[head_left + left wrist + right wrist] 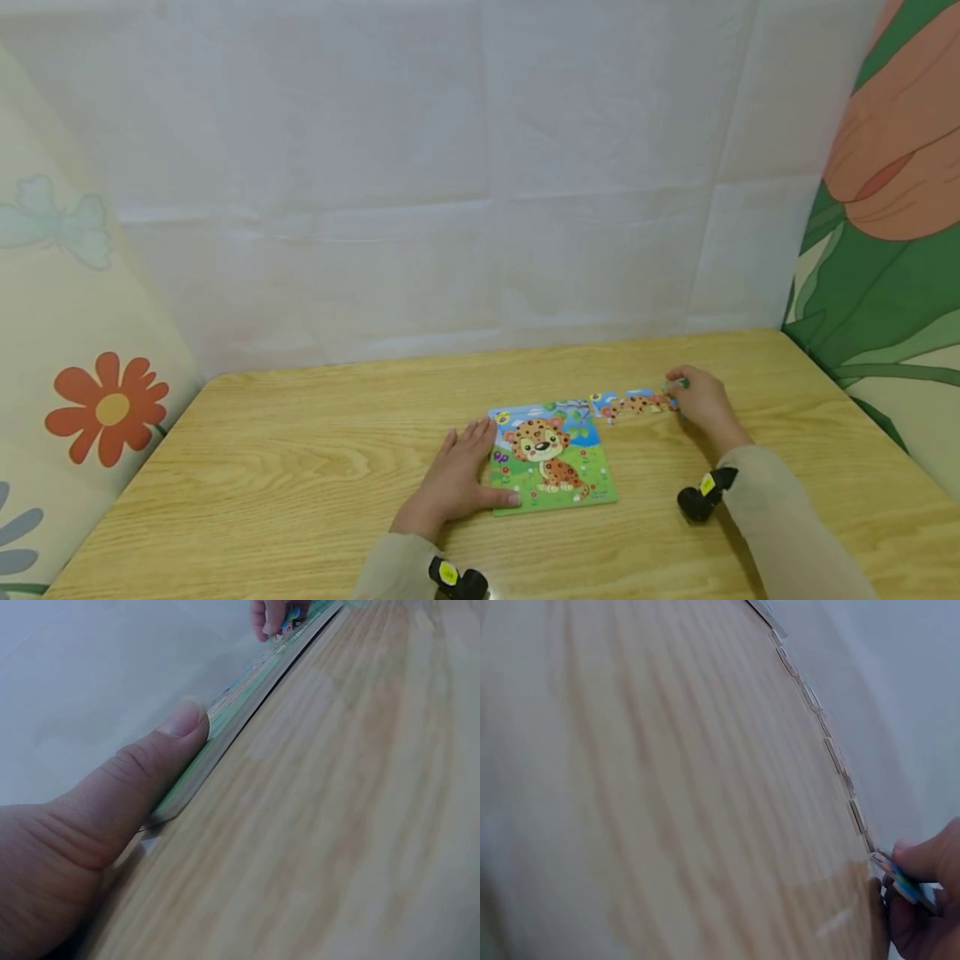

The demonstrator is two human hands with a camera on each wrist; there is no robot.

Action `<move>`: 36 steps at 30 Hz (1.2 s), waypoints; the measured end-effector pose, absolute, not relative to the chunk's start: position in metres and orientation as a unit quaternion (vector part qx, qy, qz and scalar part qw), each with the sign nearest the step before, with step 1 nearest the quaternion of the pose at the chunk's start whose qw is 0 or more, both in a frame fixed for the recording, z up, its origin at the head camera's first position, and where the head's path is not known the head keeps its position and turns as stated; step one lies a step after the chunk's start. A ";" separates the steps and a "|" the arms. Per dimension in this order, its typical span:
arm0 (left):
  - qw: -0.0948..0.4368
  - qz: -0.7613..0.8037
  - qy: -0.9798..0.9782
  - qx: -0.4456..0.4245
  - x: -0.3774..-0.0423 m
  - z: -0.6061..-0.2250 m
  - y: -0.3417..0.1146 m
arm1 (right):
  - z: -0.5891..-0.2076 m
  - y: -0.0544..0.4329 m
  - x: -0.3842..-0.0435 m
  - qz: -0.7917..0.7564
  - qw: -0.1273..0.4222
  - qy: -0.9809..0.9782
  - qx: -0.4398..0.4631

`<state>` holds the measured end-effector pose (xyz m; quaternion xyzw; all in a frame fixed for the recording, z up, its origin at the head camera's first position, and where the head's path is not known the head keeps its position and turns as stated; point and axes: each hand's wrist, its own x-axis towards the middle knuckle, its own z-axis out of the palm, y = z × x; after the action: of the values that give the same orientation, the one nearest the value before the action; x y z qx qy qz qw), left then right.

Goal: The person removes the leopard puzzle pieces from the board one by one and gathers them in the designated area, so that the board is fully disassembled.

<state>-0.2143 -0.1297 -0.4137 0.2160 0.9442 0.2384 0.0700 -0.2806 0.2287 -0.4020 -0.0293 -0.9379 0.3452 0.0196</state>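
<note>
At far left a pale wall carries a faint blue butterfly (56,221) and a red flower (112,408). Next to it a creased white cloth (337,167) hangs behind the wooden table (285,467). My left sleeve (393,571) comes in from the near edge, a black device (468,583) with a yellow label at its wrist. My left hand (461,479) lies spread and nearly straight along the board's left side, the thumb apart from the fingers and resting on its near left corner; it grips nothing.

The board (551,458) lies flat on the table, showing a spotted cub on grass. Just beside its far right corner, a strip (633,406) of joined puzzle bits runs off to the right, spotted orange with blue along the top. At the strip's right end, my right hand (703,402) is nearly closed, pinching a small piece (904,889), blue and green, between thumb and fingers. The piece meets the end of the strip; I cannot tell whether they are locked together. My right sleeve (783,508) has another black device at the wrist. At far right a large pink flower (892,150) with green leaves covers the wall.
</note>
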 end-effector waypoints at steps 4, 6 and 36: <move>0.069 0.237 0.945 0.215 -0.214 -0.415 -0.130 | -0.401 0.228 -0.281 0.333 0.016 -0.942 -0.031; 0.068 0.236 0.945 0.215 -0.214 -0.415 -0.130 | -0.401 0.228 -0.281 0.331 0.022 -0.943 -0.031; 0.070 0.234 0.946 0.215 -0.214 -0.415 -0.129 | -0.388 0.222 -0.274 0.371 0.101 -0.923 -0.033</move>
<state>-0.2137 -0.1294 -0.4151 0.2145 0.9456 0.2341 0.0702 -0.2744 0.2216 -0.3875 -0.0329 -0.9227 0.3708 0.1006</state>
